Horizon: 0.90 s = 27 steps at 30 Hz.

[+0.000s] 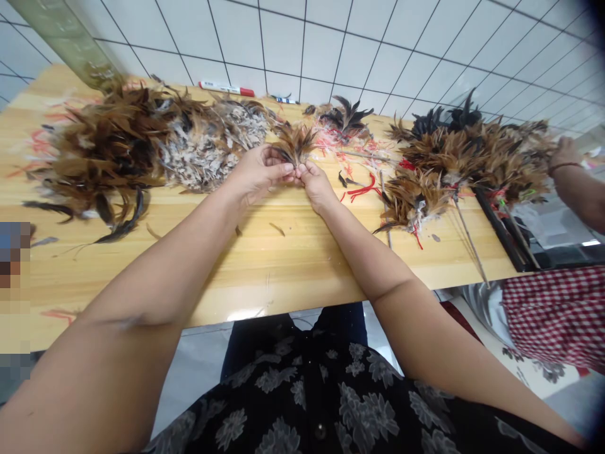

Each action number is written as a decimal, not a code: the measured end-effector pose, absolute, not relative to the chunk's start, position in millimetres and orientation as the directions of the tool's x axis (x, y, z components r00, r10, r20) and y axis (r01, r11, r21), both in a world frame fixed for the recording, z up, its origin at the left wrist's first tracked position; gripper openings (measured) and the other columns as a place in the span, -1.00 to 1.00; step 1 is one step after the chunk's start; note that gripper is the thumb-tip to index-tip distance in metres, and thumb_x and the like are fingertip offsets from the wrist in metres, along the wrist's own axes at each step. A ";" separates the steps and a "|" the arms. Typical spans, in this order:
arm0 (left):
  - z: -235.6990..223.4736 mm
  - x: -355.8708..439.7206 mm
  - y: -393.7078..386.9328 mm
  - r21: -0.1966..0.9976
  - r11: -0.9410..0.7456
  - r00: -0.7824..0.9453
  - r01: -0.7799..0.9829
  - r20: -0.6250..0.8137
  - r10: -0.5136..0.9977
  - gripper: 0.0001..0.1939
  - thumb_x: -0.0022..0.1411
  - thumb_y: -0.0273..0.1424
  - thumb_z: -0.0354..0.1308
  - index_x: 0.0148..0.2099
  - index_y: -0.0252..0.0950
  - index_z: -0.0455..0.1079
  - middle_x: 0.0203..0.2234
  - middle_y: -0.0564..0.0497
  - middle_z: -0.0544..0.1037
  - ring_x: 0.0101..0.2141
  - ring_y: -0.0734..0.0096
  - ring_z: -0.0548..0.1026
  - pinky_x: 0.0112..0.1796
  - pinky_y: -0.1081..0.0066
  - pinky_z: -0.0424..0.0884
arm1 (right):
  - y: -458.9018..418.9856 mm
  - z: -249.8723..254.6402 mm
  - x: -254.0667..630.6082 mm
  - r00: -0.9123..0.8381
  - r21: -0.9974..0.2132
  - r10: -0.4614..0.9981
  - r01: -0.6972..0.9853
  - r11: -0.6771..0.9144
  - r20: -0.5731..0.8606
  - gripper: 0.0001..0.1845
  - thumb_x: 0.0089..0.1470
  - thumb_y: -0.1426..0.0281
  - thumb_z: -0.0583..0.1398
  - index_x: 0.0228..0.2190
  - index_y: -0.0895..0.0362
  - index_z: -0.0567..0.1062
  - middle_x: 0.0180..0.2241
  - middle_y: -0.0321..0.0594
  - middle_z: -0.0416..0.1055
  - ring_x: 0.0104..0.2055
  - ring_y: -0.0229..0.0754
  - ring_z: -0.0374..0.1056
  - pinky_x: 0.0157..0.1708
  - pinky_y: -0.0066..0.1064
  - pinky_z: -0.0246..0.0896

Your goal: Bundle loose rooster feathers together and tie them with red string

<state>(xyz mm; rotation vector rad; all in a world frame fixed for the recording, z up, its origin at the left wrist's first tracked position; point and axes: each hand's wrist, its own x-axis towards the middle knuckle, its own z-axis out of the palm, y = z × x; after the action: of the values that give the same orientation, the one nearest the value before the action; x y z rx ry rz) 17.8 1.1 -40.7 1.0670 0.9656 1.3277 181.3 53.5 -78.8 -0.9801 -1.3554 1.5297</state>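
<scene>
A small bunch of brown and black feathers (297, 144) fans upward between my two hands, over the wooden table (265, 271). My left hand (262, 170) is closed around the bunch's left side, thumb and fingers pinching its base. From the right, the fingertips of my right hand (313, 183) pinch the same base, almost touching my left thumb. Whatever lies right inside the pinch is too small to make out. Just left of my hands spreads a heap of pale grey feathers (198, 148). Red strings (363, 189) lie on the wood to the right.
A large pile of brown feathers (104, 145) covers the table's left part. Feather bundles (463, 148), some on thin sticks (470, 239), fill the right side. A red-capped marker (227, 88) rests by the tiled wall. Another person's hand (564, 154) reaches in at far right.
</scene>
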 end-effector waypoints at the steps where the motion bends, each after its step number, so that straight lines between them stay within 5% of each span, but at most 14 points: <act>1: -40.4 18.3 1.5 0.965 -0.043 0.029 -0.257 0.053 0.998 -0.45 0.10 -0.48 0.83 -0.11 -0.20 0.51 -0.27 0.01 0.71 -0.23 0.12 0.81 -0.05 0.17 0.77 | 51.0 -75.1 180.3 -0.324 -0.993 0.945 -0.098 -0.072 -0.037 -0.54 0.65 0.41 0.31 -0.39 0.02 0.37 -0.41 -0.43 0.44 -0.35 -0.30 0.38 -0.13 -0.49 0.40; 8: -26.2 30.5 -5.8 0.961 0.058 -0.064 -0.269 -0.078 0.995 -0.70 0.45 -0.69 0.55 -0.22 -0.31 0.53 -0.37 -0.06 0.72 -0.41 0.39 0.70 -0.22 0.43 0.71 | 36.6 -56.2 174.4 -0.250 -0.986 0.962 -0.100 -0.136 -0.108 -0.48 0.67 0.54 0.23 -0.41 0.04 0.33 -0.53 -0.53 0.31 -0.45 -0.39 0.26 -0.29 -0.59 0.23; 15: -10.2 35.3 -13.6 0.947 0.142 -0.116 -0.288 -0.182 0.977 -0.67 0.54 -0.83 0.32 -0.24 -0.36 0.54 -0.47 -0.01 0.67 -0.52 0.50 0.60 -0.37 0.59 0.58 | 47.8 -69.8 181.4 -0.278 -0.999 0.961 -0.033 -0.026 -0.016 -0.49 0.69 0.43 0.27 -0.40 0.03 0.32 -0.43 -0.47 0.42 -0.39 -0.38 0.33 -0.21 -0.53 0.32; 27: -25.7 19.2 -5.1 0.975 0.185 -0.041 -0.124 -0.192 0.981 -0.66 0.47 -0.79 0.55 -0.26 -0.37 0.55 -0.43 -0.09 0.73 -0.46 0.41 0.65 -0.31 0.49 0.58 | 59.7 -101.4 182.6 -0.344 -0.931 0.921 0.240 0.276 0.184 -0.54 0.70 0.29 0.27 -0.36 0.03 0.40 -0.33 -0.37 0.41 -0.26 -0.26 0.38 -0.08 -0.41 0.38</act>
<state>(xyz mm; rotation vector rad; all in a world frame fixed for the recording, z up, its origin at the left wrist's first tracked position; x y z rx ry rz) 19.2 -5.1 -25.7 0.9570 1.2430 1.1601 182.6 59.7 -101.4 -1.0591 -1.7654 1.1010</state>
